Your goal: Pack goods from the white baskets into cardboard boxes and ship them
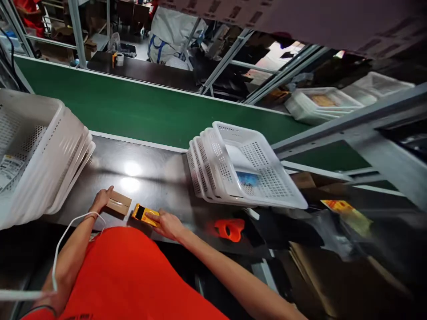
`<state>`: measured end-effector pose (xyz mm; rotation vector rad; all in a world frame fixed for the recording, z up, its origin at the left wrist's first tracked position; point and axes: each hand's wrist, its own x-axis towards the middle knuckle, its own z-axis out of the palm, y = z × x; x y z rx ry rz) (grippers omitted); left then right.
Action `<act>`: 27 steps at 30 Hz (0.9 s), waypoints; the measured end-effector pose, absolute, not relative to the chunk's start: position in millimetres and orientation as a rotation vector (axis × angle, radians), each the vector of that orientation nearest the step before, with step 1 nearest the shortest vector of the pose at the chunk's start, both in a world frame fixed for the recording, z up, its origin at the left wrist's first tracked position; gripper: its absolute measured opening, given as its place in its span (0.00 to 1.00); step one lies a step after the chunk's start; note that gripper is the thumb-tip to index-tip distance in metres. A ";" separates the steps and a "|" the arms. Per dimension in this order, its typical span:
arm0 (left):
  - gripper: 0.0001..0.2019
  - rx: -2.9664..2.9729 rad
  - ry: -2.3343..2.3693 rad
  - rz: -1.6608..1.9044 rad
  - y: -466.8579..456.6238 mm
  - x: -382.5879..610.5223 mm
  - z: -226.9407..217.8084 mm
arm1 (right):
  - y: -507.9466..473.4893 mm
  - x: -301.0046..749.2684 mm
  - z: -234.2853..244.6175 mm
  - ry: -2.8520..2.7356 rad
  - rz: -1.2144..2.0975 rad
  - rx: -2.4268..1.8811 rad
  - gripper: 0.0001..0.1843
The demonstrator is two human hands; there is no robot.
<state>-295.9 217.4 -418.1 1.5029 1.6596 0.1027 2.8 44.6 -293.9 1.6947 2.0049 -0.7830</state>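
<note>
Your left hand (100, 200) lies against the left end of a small cardboard box (117, 203) that sits flat on the dark glossy worktop (160, 178), close to its near edge and right in front of your body. Your fingers curl toward the box, but I cannot tell whether the grip has closed round it or only steadies it. Your right hand (168, 223) is released, with its fingers stretched out low and their tips touching the right end of a yellow pack (144, 214) with a black patch. The pack lies just beside the box, on its right. Both things look light and stiff-sided. The box should crush if you squeeze its broad faces, so its short ends look like the safer hold. The yellow pack may well slide on this shiny surface, so a pinch across its long edges would likely serve better than a push from above. Both forearms reach forward from your orange shirt with the wrists low, and a white cable (71, 226) loops over the left one. An orange tape dispenser (230, 229) lies off to the right, near a tilted stack of white perforated baskets (240, 171). A second stack of baskets (36, 151) stands at the left, and the green conveyor belt (133, 106) runs behind both.
</note>
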 end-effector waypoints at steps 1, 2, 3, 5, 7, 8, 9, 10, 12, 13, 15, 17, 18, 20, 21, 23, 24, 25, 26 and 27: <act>0.32 1.505 1.660 0.112 219.0 -299.7 -416.2 | 45.7 3.7 -293.2 2.025 -0.792 1.690 0.35; 0.32 1.505 1.661 0.119 220.2 -303.6 -414.1 | 46.8 4.6 -292.6 2.049 -0.800 1.682 0.36; 0.32 1.503 1.666 0.126 221.0 -307.5 -412.0 | 47.9 5.3 -292.0 2.072 -0.807 1.675 0.37; 0.32 1.494 1.681 0.148 222.0 -315.6 -407.5 | 50.5 6.3 -291.2 2.117 -0.813 1.660 0.37; 0.33 1.486 1.695 0.175 222.7 -323.5 -402.5 | 53.0 6.6 -290.9 2.153 -0.817 1.652 0.38; 0.33 1.481 1.702 0.188 223.0 -327.3 -399.8 | 53.9 6.6 -290.8 2.173 -0.820 1.651 0.38; 0.34 1.474 1.709 0.202 223.3 -330.8 -396.8 | 54.5 6.6 -290.9 2.195 -0.823 1.652 0.37; 0.35 1.465 1.716 0.216 223.6 -333.8 -393.6 | 54.8 6.5 -290.9 2.220 -0.826 1.653 0.37; 0.37 1.442 1.731 0.243 223.2 -338.2 -386.8 | 54.4 6.3 -291.4 2.268 -0.827 1.662 0.37; 0.37 1.428 1.740 0.258 222.4 -339.2 -383.5 | 54.1 6.1 -291.7 2.291 -0.828 1.670 0.37; 0.37 1.399 1.750 0.285 219.0 -338.2 -377.1 | 53.8 4.8 -292.5 2.322 -0.832 1.696 0.36; 0.37 1.372 1.747 0.308 213.2 -333.6 -371.7 | 54.6 1.7 -293.0 2.325 -0.821 1.736 0.34; 0.37 1.361 1.741 0.319 209.7 -330.6 -369.2 | 55.4 -0.5 -292.9 2.319 -0.806 1.750 0.32; 0.37 1.346 1.728 0.338 203.0 -325.4 -364.4 | 57.4 -6.4 -291.9 2.312 -0.764 1.761 0.31; 0.37 1.341 1.722 0.347 200.5 -323.9 -362.0 | 58.5 -9.7 -290.8 2.317 -0.743 1.761 0.31; 0.39 1.331 1.710 0.367 198.1 -323.6 -356.6 | 61.0 -16.3 -287.0 2.337 -0.721 1.769 0.31; 0.40 1.326 1.704 0.378 198.5 -324.7 -353.7 | 62.7 -19.2 -284.2 2.342 -0.725 1.782 0.32; 0.42 1.321 1.696 0.390 199.7 -326.1 -350.8 | 64.8 -21.5 -280.7 2.340 -0.742 1.800 0.32; 0.42 1.318 1.686 0.401 201.4 -327.6 -347.9 | 67.3 -23.1 -276.5 2.327 -0.772 1.823 0.32; 0.43 1.318 1.676 0.411 203.2 -329.0 -345.1 | 70.0 -23.9 -271.9 2.312 -0.819 1.842 0.32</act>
